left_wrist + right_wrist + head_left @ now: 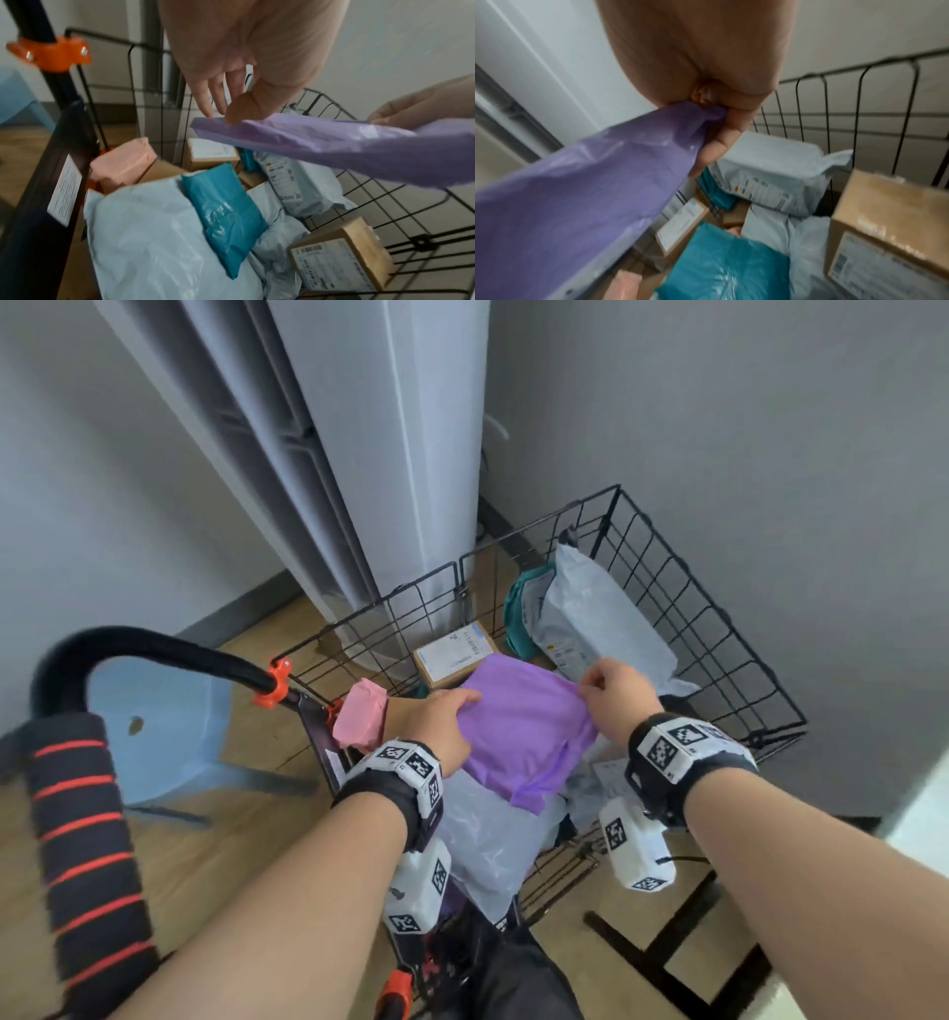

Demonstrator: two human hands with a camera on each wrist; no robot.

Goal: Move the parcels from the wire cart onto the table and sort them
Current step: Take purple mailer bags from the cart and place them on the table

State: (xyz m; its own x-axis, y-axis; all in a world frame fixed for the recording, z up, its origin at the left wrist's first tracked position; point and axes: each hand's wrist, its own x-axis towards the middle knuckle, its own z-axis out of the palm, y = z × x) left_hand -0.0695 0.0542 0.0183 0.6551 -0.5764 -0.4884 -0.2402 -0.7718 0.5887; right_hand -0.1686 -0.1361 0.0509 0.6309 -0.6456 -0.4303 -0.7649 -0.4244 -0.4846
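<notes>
A purple plastic mailer point(524, 726) point(347, 146) point(577, 192) hangs above the black wire cart point(688, 618), held between both hands. My left hand point(444, 719) point(226, 113) pinches its left edge, thumb on top. My right hand point(611, 695) point(716, 115) grips its bunched right corner in curled fingers. Below it the cart holds a teal mailer point(226, 219) point(721, 263), pale grey mailers point(595, 618) point(154, 243) point(765, 172), a pink parcel point(359, 719) point(123, 162) and labelled cardboard boxes point(452, 654) point(342, 255) point(890, 223).
The cart's foam-wrapped handle point(87, 839) with orange clamps point(274, 685) rises at the left. A blue plastic stool point(159, 726) stands behind it on the wood floor. A tall white appliance point(359, 454) and grey walls close in behind the cart.
</notes>
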